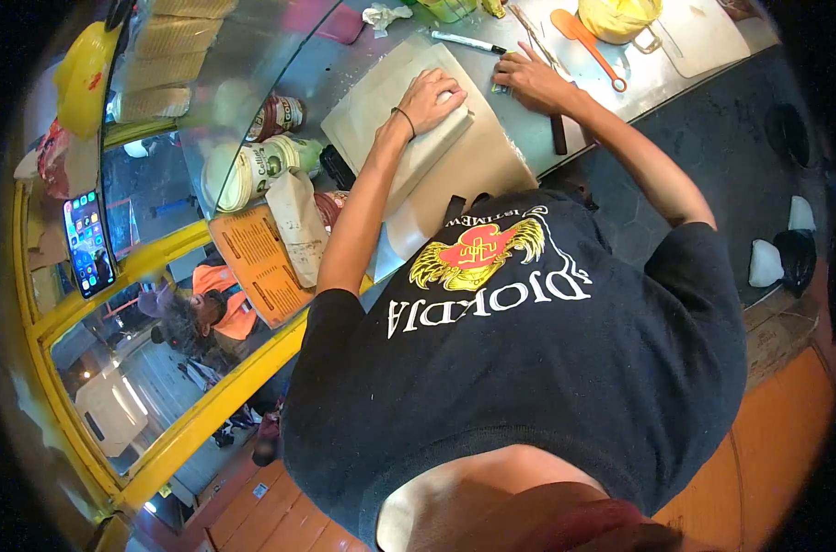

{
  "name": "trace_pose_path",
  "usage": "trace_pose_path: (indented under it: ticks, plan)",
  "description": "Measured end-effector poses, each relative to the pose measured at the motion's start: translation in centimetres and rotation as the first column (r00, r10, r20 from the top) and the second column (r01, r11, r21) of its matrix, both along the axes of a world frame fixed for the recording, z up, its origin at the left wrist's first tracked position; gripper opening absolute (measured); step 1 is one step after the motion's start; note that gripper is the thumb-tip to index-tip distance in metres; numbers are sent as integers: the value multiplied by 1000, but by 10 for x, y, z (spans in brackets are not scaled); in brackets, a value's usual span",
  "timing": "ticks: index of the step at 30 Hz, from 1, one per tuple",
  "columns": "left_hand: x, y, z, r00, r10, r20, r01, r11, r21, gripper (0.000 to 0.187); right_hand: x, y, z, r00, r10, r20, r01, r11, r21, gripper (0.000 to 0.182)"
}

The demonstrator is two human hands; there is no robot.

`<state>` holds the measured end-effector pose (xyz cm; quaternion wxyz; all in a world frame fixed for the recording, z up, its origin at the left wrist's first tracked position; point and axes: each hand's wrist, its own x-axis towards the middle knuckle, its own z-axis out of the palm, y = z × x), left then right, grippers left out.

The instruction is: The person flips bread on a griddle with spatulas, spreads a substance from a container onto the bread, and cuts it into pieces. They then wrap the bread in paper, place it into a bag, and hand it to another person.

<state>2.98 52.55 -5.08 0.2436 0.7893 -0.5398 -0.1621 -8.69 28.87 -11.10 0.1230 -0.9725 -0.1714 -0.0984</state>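
My left hand (431, 103), with a dark band at the wrist, presses its curled fingers on a folded brown paper packet (433, 147). That packet lies on flat sheets of brown wrapping paper (478, 175) on the metal counter. To the right, my right hand (534, 81) rests low over the counter, fingers bent round a small coloured item (500, 89) that I cannot make out. Just beyond it lies a white and black marker (468, 42). A dark handle (558, 135) shows below my right wrist.
An orange spoon (590, 48) lies beside a pot of yellow spread (617, 17). Several tubs and cans, including a green-labelled tub (257, 170), stand left, near an orange menu card (261, 267). A phone (88, 244) is mounted by the yellow frame. Another person (217, 299) is beyond the glass.
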Motion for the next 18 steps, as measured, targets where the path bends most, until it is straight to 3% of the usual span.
trace_pose_path:
  ticks: [1, 2, 4, 6, 7, 10, 13, 15, 18]
  plan:
    - [0, -1, 0, 989, -35, 147, 38, 999, -23, 24, 3, -2, 2, 999, 42, -29, -42, 999, 17, 36]
    - [1, -3, 1, 989, -40, 143, 42, 999, -15, 24, 4, -5, 4, 995, 85, -56, -83, 996, 35, 36]
    - [3, -6, -1, 982, -85, -166, 71, 993, -90, 24, 0, -3, 11, 993, 115, -43, -111, 990, 85, 36]
    - [6, -8, 1, 984, -60, -170, 61, 998, 2, 22, 0, 2, 14, 966, 65, -250, 48, 905, 422, 32]
    - [6, -8, 2, 984, -34, -172, 49, 995, 88, 21, -6, 5, 15, 975, 80, -207, 49, 832, 553, 37]
    - [3, -10, 0, 995, -30, -95, 31, 999, 15, 19, -22, 22, 17, 991, 46, -129, 43, 789, 613, 42]
    - [4, -8, 0, 998, -44, -52, 44, 999, -16, 18, -30, 41, 16, 973, 1, -231, 132, 817, 561, 43]
    - [5, -7, -1, 996, -28, -87, 29, 1000, 4, 20, -30, 53, 17, 951, -29, -309, 199, 821, 535, 41]
    - [1, -10, -1, 990, 13, -141, -10, 1000, 25, 22, -26, 67, 13, 960, -104, -261, 243, 773, 585, 41]
